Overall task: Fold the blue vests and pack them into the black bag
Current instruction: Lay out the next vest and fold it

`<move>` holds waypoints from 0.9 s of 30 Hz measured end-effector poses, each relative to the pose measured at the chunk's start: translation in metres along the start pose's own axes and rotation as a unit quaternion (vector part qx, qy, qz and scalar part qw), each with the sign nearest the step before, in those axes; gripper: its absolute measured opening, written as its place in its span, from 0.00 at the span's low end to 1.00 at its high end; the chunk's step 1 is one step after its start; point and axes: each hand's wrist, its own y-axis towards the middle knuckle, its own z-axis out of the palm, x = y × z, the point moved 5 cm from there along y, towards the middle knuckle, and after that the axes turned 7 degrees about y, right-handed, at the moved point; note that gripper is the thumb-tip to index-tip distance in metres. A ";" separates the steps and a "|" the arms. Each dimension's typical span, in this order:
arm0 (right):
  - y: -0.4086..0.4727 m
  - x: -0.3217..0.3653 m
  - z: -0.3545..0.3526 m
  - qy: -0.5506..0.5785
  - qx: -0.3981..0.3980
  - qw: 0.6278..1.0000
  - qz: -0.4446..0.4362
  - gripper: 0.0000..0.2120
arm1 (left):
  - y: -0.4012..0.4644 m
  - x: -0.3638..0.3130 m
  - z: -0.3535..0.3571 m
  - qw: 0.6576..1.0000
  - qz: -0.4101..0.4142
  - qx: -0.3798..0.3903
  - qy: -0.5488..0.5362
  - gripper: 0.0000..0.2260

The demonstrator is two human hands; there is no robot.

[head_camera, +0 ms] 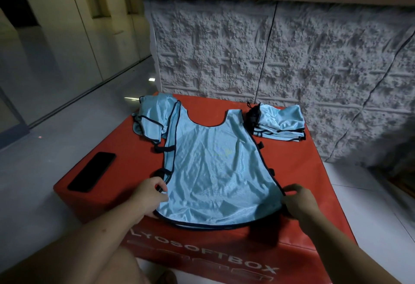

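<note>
A light blue vest [215,167] with black trim lies spread flat on top of a red soft box [125,149], neck hole pointing away from me. My left hand [149,195] pinches its lower left corner. My right hand [297,200] grips its lower right corner. A loose heap of unfolded blue vests [152,117] lies at the back left of the box. Folded blue vests [280,124] are stacked at the back right. The small crumpled black bag [253,114] sits against the left side of that stack.
A black phone [92,171] lies face down near the box's left edge. A rough grey textured wall [292,54] rises right behind the box. Pale tiled floor [56,131] spreads to the left and right of the box.
</note>
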 end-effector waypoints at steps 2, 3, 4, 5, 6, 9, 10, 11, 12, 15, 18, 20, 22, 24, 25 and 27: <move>-0.001 0.000 -0.001 -0.005 -0.003 1.000 -0.001 0.15 | 0.002 0.001 0.001 1.000 0.009 0.009 0.016 0.05; -0.001 -0.002 -0.003 -0.008 -0.004 1.000 0.002 0.14 | 0.003 0.002 0.002 1.000 0.009 0.009 0.019 0.05; -0.002 -0.002 -0.005 -0.009 -0.006 1.000 0.003 0.13 | 0.002 0.002 0.001 1.000 0.001 0.012 0.014 0.05; -0.001 -0.003 -0.007 -0.013 -0.006 1.000 0.000 0.11 | 0.001 0.001 0.003 1.000 -0.012 0.023 0.013 0.06; -0.001 -0.003 -0.010 -0.017 -0.009 1.000 -0.008 0.11 | 0.001 0.004 0.004 0.999 -0.032 0.033 0.015 0.07; 0.000 -0.004 -0.017 -0.049 -0.010 0.999 -0.017 0.16 | -0.001 0.012 0.007 0.995 -0.078 0.048 0.033 0.10; 0.001 -0.005 -0.015 -0.058 0.002 0.998 -0.011 0.16 | 0.001 0.016 0.008 0.993 -0.076 0.055 0.066 0.12; -0.001 -0.007 -0.012 -0.072 0.024 0.997 0.007 0.14 | -0.001 0.016 0.006 0.991 -0.079 0.057 0.087 0.12; -0.002 -0.011 -0.012 -0.076 0.040 0.996 0.029 0.11 | -0.001 0.016 0.004 0.991 -0.079 0.038 0.097 0.11; -0.005 -0.004 -0.011 -0.092 0.043 0.995 -0.008 0.18 | 0.004 0.005 -0.011 0.995 -0.025 -0.055 0.086 0.10; -0.005 -0.005 -0.014 -0.059 0.041 0.997 -0.001 0.18 | 0.003 0.004 -0.010 0.995 -0.041 -0.032 0.084 0.09; -0.011 -0.007 -0.014 -0.064 0.058 0.996 0.011 0.15 | -0.001 0.011 -0.007 0.996 -0.078 -0.004 0.052 0.07; -0.019 -0.003 -0.016 -0.032 0.074 0.996 0.034 0.14 | 0.001 0.019 -0.003 0.995 -0.097 0.026 0.022 0.07; -0.026 0.001 -0.020 -0.016 0.082 0.995 0.057 0.06 | -0.003 0.021 -0.005 0.992 -0.116 0.056 -0.010 0.06; -0.032 0.004 -0.023 -0.024 0.092 0.994 0.061 0.03 | -0.006 0.022 -0.007 0.990 -0.123 0.066 -0.035 0.06; -0.039 0.010 -0.030 -0.043 0.111 0.991 0.065 0.06 | -0.009 0.022 -0.011 0.985 -0.133 0.078 -0.073 0.05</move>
